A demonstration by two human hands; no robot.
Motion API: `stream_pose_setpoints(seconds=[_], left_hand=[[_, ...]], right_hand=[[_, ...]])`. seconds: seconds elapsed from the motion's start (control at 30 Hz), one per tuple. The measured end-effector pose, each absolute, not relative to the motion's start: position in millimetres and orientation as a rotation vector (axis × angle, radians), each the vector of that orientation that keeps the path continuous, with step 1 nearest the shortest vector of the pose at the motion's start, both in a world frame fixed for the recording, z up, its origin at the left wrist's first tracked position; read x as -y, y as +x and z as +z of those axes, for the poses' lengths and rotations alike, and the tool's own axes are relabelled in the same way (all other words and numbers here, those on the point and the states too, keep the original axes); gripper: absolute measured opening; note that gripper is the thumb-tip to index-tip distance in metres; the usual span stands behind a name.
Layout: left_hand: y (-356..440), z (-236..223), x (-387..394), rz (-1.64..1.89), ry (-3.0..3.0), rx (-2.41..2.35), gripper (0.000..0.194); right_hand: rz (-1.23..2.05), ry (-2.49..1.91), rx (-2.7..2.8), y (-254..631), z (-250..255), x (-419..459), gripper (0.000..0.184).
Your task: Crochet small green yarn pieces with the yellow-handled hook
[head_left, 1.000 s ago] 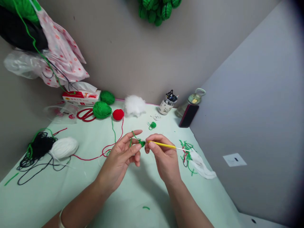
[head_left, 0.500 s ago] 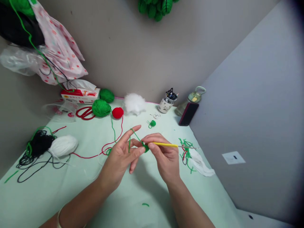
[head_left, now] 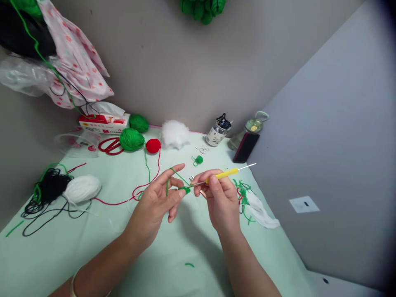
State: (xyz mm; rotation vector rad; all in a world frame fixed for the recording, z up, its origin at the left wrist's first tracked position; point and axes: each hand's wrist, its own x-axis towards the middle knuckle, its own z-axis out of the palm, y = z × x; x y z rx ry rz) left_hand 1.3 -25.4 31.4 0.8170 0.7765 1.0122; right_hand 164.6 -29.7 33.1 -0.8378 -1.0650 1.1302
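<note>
My left hand (head_left: 161,198) pinches a small green crochet piece (head_left: 186,189) between thumb and fingers. Green yarn runs from that piece up over its raised index finger. In my right hand (head_left: 221,198) is a crochet hook (head_left: 227,173) with a yellow handle and a metal tip at both ends. One tip reaches left to the green piece; the other points up and right. A small pointed metal thing, perhaps scissors tips, shows by the right fingers, mostly hidden. Beyond the hands lies a small green crocheted ball (head_left: 198,160) with a yarn tail.
Green yarn balls (head_left: 132,139), a red yarn ball (head_left: 153,145), red-handled scissors (head_left: 109,146) and white stuffing (head_left: 175,134) lie at the back. Black yarn (head_left: 54,187) and white yarn (head_left: 82,189) are left. A phone (head_left: 246,147) leans against a bottle (head_left: 254,125); yarn scraps (head_left: 243,192) lie right.
My right hand has shifted slightly right and turned the hook, so its outer end now points up and its shaft shows by the green piece. My left hand has barely moved.
</note>
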Motion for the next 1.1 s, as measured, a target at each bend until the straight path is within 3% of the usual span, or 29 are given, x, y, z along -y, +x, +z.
stream_pose_setpoints(seconds=[0.6, 1.1], left_hand=[[2, 38, 28, 1.083, 0.936, -0.897, 0.061], [-2, 41, 26, 0.975, 0.737, -0.772, 0.064]], right_hand=[[0.156, -0.797, 1.854, 168, 37, 42, 0.019], [0.944, -0.852, 1.162, 161, 36, 40, 0.02]])
